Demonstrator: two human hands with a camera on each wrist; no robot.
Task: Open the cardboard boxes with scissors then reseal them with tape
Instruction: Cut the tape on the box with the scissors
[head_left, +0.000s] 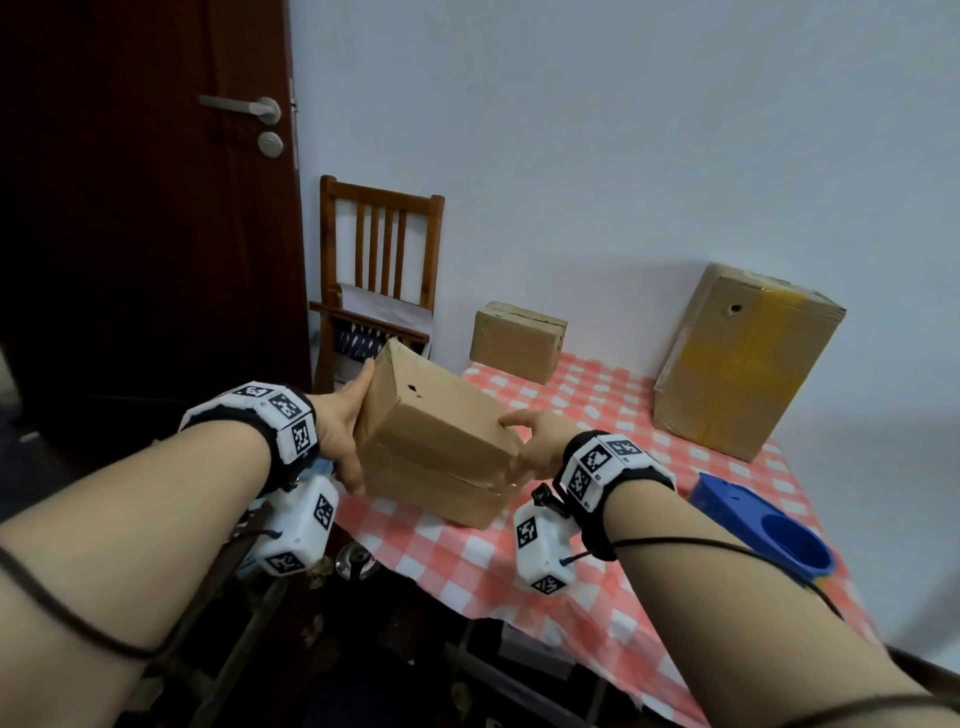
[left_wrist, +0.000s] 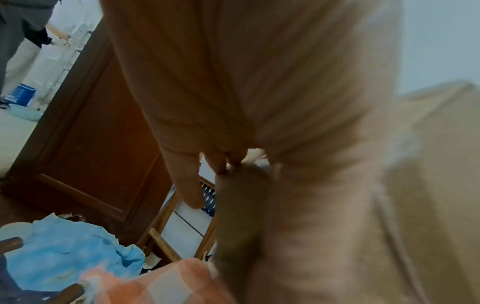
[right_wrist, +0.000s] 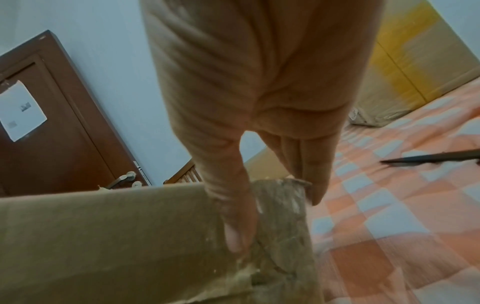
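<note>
I hold a brown cardboard box (head_left: 441, 431) tilted between both hands at the near left corner of the checked table (head_left: 597, 410). My left hand (head_left: 343, 421) lies flat against its left end, and the left wrist view shows straight fingers (left_wrist: 192, 185) beside the box (left_wrist: 428, 195). My right hand (head_left: 535, 441) presses on the right end with the thumb (right_wrist: 233, 216) along the box (right_wrist: 103, 236) near its worn corner. A dark pointed scissor blade (right_wrist: 428, 159) lies on the cloth to the right. No tape roll is plainly visible.
A small cardboard box (head_left: 517, 340) stands at the back of the table, and a large box with yellow tape (head_left: 743, 364) leans on the wall at the back right. A blue plastic object (head_left: 763, 530) lies near my right forearm. A wooden chair (head_left: 379, 270) and a dark door (head_left: 145, 208) are to the left.
</note>
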